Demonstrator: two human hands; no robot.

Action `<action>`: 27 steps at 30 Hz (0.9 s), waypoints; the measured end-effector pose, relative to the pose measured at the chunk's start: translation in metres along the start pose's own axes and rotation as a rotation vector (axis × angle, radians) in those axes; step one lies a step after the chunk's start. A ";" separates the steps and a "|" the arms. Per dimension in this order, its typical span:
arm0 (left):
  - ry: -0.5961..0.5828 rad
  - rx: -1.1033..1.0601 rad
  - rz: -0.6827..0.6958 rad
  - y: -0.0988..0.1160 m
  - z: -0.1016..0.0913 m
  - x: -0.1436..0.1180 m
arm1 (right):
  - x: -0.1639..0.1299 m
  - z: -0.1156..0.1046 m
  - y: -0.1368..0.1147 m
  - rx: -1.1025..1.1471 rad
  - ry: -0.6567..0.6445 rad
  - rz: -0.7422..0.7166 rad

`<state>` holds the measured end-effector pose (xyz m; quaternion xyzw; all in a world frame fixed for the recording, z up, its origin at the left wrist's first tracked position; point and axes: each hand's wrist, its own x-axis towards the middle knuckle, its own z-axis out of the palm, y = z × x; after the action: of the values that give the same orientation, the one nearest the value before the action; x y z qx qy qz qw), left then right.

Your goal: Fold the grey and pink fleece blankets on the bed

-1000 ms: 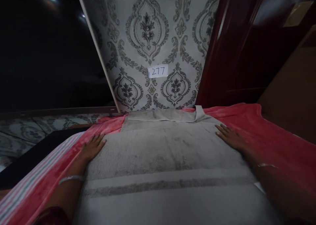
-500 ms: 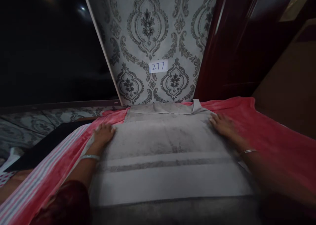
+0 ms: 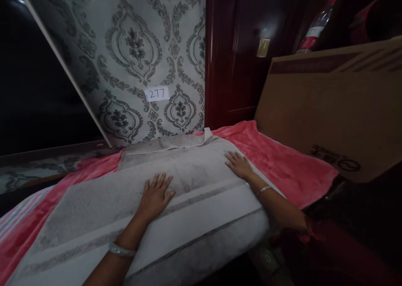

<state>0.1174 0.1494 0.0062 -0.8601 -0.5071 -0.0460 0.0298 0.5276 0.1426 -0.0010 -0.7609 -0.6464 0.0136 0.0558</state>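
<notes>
In the head view, the grey cloth (image 3: 103,198) lies spread across the lower middle and lower left of the frame, its upper edge folded over near the wallpaper (image 3: 135,47). Half a second ago the left hand (image 3: 155,196) was at the cloth's left edge; now it rests well in from there, near the centre of the frame, palm down with fingers spread and nothing gripped. The right hand (image 3: 239,164), right of centre, is also flat and open, still near the cloth's right edge.

The camera has turned to the right. The label marked 277 (image 3: 157,93) has slid from upper centre towards the left, and the black screen (image 3: 31,89) takes up less of the upper left. More of the cardboard box (image 3: 326,106) shows at the right, and a bottle with a red cap (image 3: 315,31) has come into sight above it. The pink blanket (image 3: 282,164) reaches out beyond the cloth at centre right; its corner at the right is now visible.
</notes>
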 end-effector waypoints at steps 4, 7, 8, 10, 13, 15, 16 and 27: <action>0.022 -0.010 -0.001 0.003 -0.003 0.001 | -0.006 -0.004 0.046 0.041 -0.039 0.151; 0.009 -0.024 -0.009 0.010 -0.005 -0.002 | -0.010 -0.008 0.038 0.025 -0.047 0.181; 0.000 -0.032 -0.011 0.013 -0.006 -0.005 | -0.010 -0.008 0.029 0.008 -0.014 0.188; -0.007 -0.051 -0.010 0.017 -0.007 -0.009 | -0.009 -0.005 0.000 -0.028 0.101 0.125; 0.041 -0.068 -0.002 0.020 -0.004 -0.015 | -0.014 0.011 -0.055 -0.042 0.182 -0.145; 0.051 -0.087 0.013 0.018 0.000 -0.017 | -0.021 0.024 -0.085 -0.049 0.132 -0.263; 0.048 -0.098 0.023 0.015 0.002 -0.017 | -0.025 0.031 -0.095 -0.058 0.112 -0.288; -0.111 -0.037 -0.561 -0.138 -0.030 -0.071 | -0.020 0.063 -0.090 -0.047 0.199 -0.339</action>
<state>-0.0388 0.1519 0.0289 -0.6877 -0.7253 -0.0144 -0.0277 0.4302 0.1416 -0.0552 -0.6398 -0.7567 -0.0867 0.1030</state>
